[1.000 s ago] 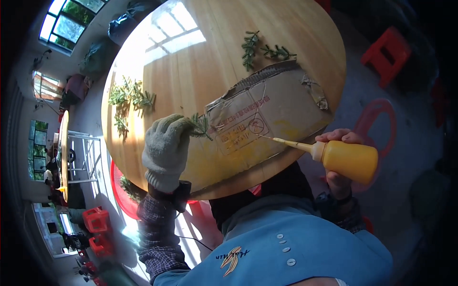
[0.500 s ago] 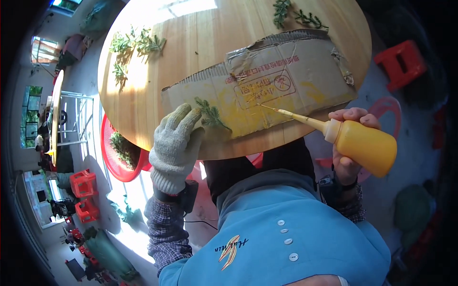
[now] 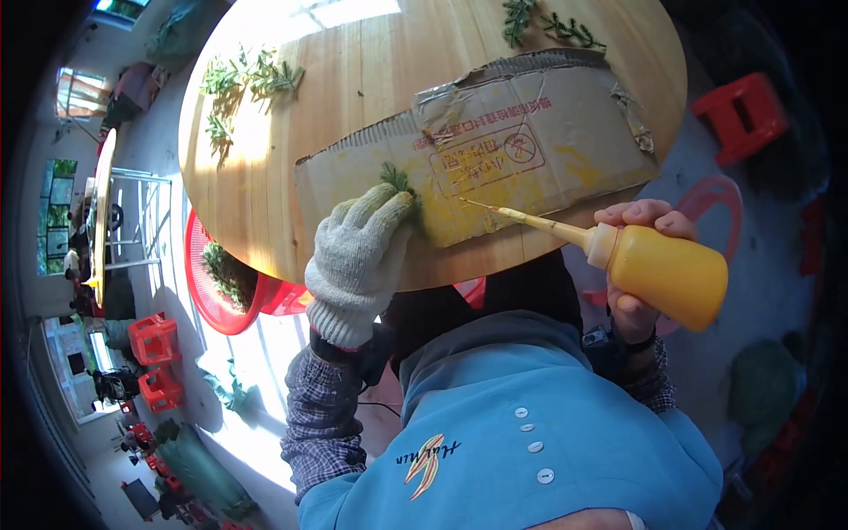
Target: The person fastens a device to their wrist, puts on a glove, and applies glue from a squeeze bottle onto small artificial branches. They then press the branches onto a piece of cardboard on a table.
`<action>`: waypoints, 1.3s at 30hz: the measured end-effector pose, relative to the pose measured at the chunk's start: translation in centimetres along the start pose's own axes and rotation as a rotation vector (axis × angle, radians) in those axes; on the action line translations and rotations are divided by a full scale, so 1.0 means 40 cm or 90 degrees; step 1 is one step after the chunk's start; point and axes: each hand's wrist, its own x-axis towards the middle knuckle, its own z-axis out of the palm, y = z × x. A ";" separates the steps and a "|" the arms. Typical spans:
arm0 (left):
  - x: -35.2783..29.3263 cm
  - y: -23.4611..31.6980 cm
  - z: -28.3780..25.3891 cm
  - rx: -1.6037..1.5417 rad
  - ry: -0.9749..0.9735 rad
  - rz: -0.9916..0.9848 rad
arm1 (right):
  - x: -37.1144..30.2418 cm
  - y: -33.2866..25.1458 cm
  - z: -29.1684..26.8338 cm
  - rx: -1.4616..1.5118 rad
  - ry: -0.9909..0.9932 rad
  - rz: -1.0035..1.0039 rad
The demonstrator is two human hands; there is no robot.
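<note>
My left hand (image 3: 355,256), in a whitish knitted glove, has its fingers closed on a small green needle sprig (image 3: 397,178). Only the sprig's upper part shows; the fingers cover the rest. Beneath it lies a flat piece of cardboard (image 3: 574,115), smeared with yellow and printed in red. My bare right hand (image 3: 643,305) is wrapped round a yellow squeeze bottle (image 3: 676,276). The bottle lies tilted, its long thin nozzle (image 3: 534,221) pointing left over the cardboard's near part. Whether the nozzle tip touches the cardboard, I cannot tell.
The cardboard rests on a round wooden table (image 3: 353,106). More sprigs (image 3: 252,72) lie at its far left, and others (image 3: 570,31) at the far right. Below the left edge stands a red basket (image 3: 196,274) with greenery. Red stools (image 3: 742,119) stand on both sides.
My left hand has moved right and slightly up onto the sprig, which now stands more upright and is partly covered. The bottle and its nozzle have shifted slightly left.
</note>
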 end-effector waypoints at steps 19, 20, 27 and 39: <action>0.033 0.022 0.055 -0.041 0.049 -0.191 | 0.011 0.037 0.057 -0.018 -0.036 0.011; 0.033 0.022 0.054 -0.033 0.043 -0.199 | 0.009 0.038 0.061 -0.013 -0.034 0.014; 0.021 0.009 0.054 0.034 0.084 -0.194 | 0.017 0.044 0.097 -0.023 -0.093 0.007; 0.011 -0.007 0.053 0.074 0.063 -0.234 | 0.018 0.092 0.193 -0.114 -0.142 -0.038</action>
